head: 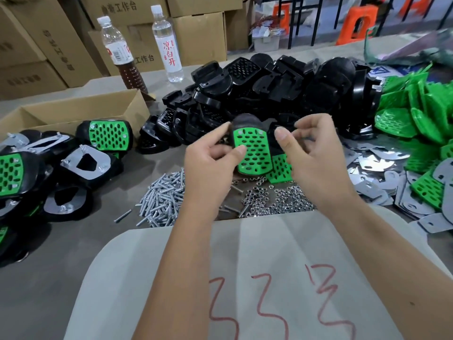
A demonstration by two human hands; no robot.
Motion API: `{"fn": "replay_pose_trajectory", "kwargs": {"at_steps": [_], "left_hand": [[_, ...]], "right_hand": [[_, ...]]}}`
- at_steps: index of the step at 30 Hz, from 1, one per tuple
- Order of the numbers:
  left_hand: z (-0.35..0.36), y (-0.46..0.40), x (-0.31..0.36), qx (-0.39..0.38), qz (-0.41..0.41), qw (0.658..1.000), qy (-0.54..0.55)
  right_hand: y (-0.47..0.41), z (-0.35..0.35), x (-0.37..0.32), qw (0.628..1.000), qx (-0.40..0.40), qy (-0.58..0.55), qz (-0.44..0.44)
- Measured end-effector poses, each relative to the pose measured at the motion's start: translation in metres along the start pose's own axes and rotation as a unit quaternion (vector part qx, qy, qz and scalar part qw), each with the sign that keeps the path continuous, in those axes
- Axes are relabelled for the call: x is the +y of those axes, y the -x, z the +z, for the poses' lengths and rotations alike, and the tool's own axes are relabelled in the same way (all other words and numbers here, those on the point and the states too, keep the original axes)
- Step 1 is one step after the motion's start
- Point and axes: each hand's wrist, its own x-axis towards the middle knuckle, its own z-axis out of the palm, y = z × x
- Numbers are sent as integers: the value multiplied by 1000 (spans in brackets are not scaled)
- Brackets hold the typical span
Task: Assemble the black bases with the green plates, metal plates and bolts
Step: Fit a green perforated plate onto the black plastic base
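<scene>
White cloth (245, 278) marked with red strokes is being seen nearest the camera, draped over the bench (61, 241) edge. Just beyond the cloth, a heap of bolts (163, 197) and a scatter of nuts (274, 197) are lying side by side. Above the nuts, a black base (245, 122) with a green plate (252, 153) seated in it is being held clear of the bench. It is being pinched by the left hand (210, 155), thumb on the plate's face and fingers curled behind. The right hand (316, 150) is being held half curled at the base's right edge; whether anything small is being pinched there cannot be told. Left of the bolts, finished assemblies (85, 163) are being stacked; right of the nuts, metal plates (377, 165) and loose green plates (416, 114) are lying. Beyond the held base, the pile of bare bases (282, 77) is being kept. The plate is probably being aligned; a loosened pinch could be letting it slip, leaving its bolt holes misaligned.
</scene>
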Motion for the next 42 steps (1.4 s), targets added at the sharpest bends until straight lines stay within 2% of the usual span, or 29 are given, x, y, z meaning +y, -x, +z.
{"fn": "replay_pose_trajectory", "kwargs": {"at_steps": [1,3,5,6,7,12,14,15,17,19,21,23,27,29,32,36,39,42], "left_hand": [[-1,-2,-1,34,-8,999,9],[-3,-4,-3,92,-26,995,37],[-4,-4,-5,123,-46,988,79],[-5,-4,-4,130,-56,985,95],[-5,-5,-4,132,-64,983,107],[-6,-3,-1,100,-81,981,148],[-6,-3,-2,95,-85,982,137],[-6,-3,-3,94,-88,983,132],[-6,-4,-3,94,-92,983,125],[-7,-4,-3,92,-92,984,121],[-7,-4,-2,83,-95,985,118],[-7,-3,-1,70,-102,984,125],[-4,-1,2,46,-116,983,131],[-1,1,4,38,-119,984,129],[2,3,4,34,-112,986,116],[1,3,3,40,-95,992,76],[0,4,4,36,-94,992,71],[-1,3,6,16,-91,993,70]], "right_hand": [[-1,-2,0,998,-32,41,-34],[2,-3,-2,967,-189,119,-120],[8,2,-8,900,-351,196,-165],[11,5,-9,871,-394,239,-168],[11,7,-10,854,-409,275,-167],[14,9,-17,828,-429,334,-134],[16,10,-18,837,-424,322,-124],[16,9,-18,855,-417,288,-108],[14,5,-20,902,-396,160,-59],[10,1,-22,927,-371,33,-36],[7,0,-19,946,-320,-37,-41],[5,0,-14,967,-242,-62,-43],[2,-1,-5,993,-96,-26,-62],[2,-2,-3,995,-62,2,-84],[5,-1,-6,989,-73,61,-116],[3,-5,-12,965,-156,142,-153],[7,-1,-17,946,-135,211,-208],[7,1,-19,973,-98,152,-143]]}}
